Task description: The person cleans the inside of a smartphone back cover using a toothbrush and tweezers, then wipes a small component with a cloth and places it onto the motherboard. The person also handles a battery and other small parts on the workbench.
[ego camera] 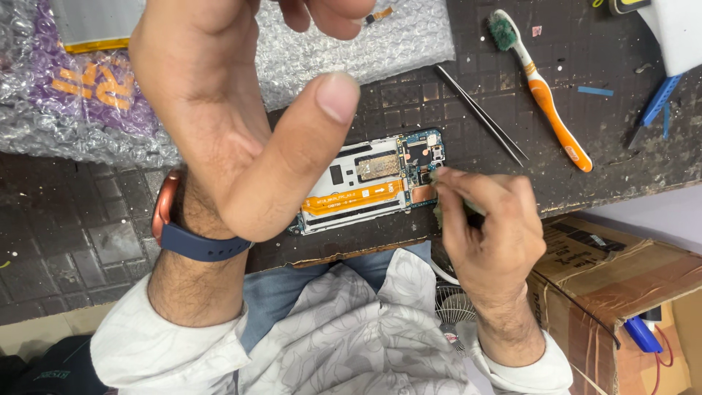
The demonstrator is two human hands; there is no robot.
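An opened phone body (365, 183) lies on the dark mat near the table's front edge, showing its circuit board (422, 155) and an orange flex cable (351, 199). My right hand (486, 227) pinches a small greenish thing at its fingertips and touches it to the board's right end. Raised close to the camera, my left hand (234, 110) has its thumb out and its fingers curled near a tiny orange-tipped part (380, 14); whether it holds that part I cannot tell. A watch with a dark blue band sits on the left wrist.
Black tweezers (481, 114) and an orange-and-white toothbrush (545, 91) lie on the mat to the right of the phone. Bubble wrap (351, 44) with a silver panel covers the back left. A cardboard box (621, 278) stands below the table edge at right, beside a small fan.
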